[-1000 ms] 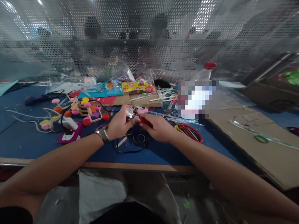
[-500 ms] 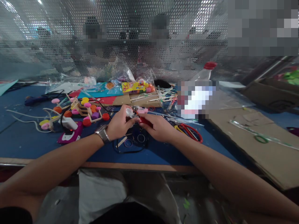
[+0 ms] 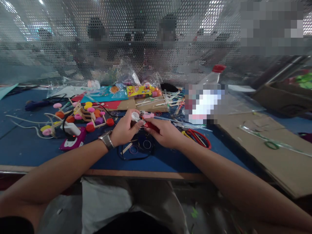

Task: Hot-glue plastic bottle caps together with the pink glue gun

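Over the middle of the blue table my left hand (image 3: 124, 129) is closed, with a small white round piece like a bottle cap (image 3: 135, 116) between its thumb and fingers. My right hand (image 3: 167, 131) meets it from the right, its fingers wrapped round a red object (image 3: 152, 127) whose kind I cannot make out. The fingertips of both hands come together, and the contact point is mostly hidden. A pink piece (image 3: 148, 115) shows just beyond the fingers. Below the hands lie a black cord (image 3: 136, 159), a wooden stick (image 3: 126, 148) and a small purple ring (image 3: 134, 149).
Wooden-stick figures with coloured round pieces (image 3: 90, 110) stand left, behind a purple power strip (image 3: 73, 143) with a white plug. Red-handled scissors (image 3: 201, 139) lie right of my right hand. Farther right are cardboard (image 3: 273, 156) and a red-capped bottle (image 3: 212, 76). A perforated metal screen (image 3: 146, 58) closes the back.
My left thumb has shifted slightly, and the white round piece sits a little farther right. Both hands otherwise stay in place.
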The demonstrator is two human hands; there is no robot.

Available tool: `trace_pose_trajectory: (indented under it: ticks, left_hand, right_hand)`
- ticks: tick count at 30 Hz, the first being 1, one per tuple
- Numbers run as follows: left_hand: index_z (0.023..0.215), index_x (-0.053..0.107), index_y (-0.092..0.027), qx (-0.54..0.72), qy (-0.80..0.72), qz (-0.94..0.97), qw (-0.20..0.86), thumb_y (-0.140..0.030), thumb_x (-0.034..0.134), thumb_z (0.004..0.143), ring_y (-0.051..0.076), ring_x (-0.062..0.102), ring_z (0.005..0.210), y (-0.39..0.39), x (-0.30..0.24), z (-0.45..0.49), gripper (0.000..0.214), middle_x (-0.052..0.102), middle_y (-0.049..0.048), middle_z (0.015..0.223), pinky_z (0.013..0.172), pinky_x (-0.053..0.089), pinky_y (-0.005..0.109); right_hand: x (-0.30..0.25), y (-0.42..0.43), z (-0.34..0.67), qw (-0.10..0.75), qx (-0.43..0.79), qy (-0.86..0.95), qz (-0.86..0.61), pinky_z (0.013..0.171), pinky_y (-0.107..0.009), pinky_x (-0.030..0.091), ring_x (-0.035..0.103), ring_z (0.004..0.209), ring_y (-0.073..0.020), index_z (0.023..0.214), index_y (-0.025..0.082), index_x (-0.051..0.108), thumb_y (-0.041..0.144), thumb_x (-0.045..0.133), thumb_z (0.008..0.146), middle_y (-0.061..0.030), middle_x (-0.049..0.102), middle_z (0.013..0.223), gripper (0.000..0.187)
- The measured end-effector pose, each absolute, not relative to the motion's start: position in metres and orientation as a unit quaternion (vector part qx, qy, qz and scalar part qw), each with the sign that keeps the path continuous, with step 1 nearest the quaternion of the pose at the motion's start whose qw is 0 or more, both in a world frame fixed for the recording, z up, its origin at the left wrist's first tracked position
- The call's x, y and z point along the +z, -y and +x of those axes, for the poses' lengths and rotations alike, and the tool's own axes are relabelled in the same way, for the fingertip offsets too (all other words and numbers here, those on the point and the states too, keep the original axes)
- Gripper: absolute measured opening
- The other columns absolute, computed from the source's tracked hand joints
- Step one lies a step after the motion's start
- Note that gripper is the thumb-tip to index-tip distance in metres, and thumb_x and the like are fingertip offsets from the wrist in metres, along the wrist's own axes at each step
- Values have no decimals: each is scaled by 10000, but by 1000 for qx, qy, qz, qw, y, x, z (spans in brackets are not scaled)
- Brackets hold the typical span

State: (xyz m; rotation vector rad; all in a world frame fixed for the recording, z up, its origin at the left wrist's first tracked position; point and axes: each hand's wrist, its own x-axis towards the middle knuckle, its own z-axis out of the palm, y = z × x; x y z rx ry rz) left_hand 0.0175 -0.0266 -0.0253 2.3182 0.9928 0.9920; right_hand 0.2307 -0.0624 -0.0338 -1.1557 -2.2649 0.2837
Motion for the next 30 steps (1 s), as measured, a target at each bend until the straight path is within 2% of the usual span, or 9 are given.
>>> trace_pose_trajectory:
  ticks: [3,8,16,26,30]
  left_hand:
    - [1217,451,-167,351,-344,843,220,-527,411,1011,182,607,771,27,-25,17,416,644,57,925,714,467,316]
    - [1157,426,-174,341,-346,843,231,-589,572,921,163,564,660,26,-25,17,499,623,37,879,624,437,298]
    - [1032,476,-190,347,-358,839,220,-683,544,903,201,611,736,22,-26,16,514,641,51,856,663,451,315]
    - [978,510,-190,353,-365,831,229,-688,562,891,190,602,741,23,-24,16,508,647,34,838,675,446,304]
    - [932,513,-195,346,-372,827,242,-703,563,879,180,578,712,24,-22,17,513,636,19,794,666,442,300]
  right_hand:
    - [-34,62,232,294,104,847,-430,1017,-472,522,657,1227,-328,1342,116,594,374,484,996,-174,689,1329,445]
    - [-35,62,232,294,94,850,-426,1034,-490,515,655,1235,-321,1352,154,594,361,508,988,-162,680,1350,428]
    - [-36,61,232,281,90,852,-432,975,-488,546,689,1160,-332,1346,142,609,364,498,993,-181,705,1295,432]
    - [-35,62,231,279,99,849,-437,944,-474,550,697,1133,-334,1334,124,612,374,492,996,-186,709,1283,438]
    - [-35,61,232,278,102,853,-429,932,-446,547,699,1128,-316,1331,148,608,365,481,1003,-161,720,1272,413]
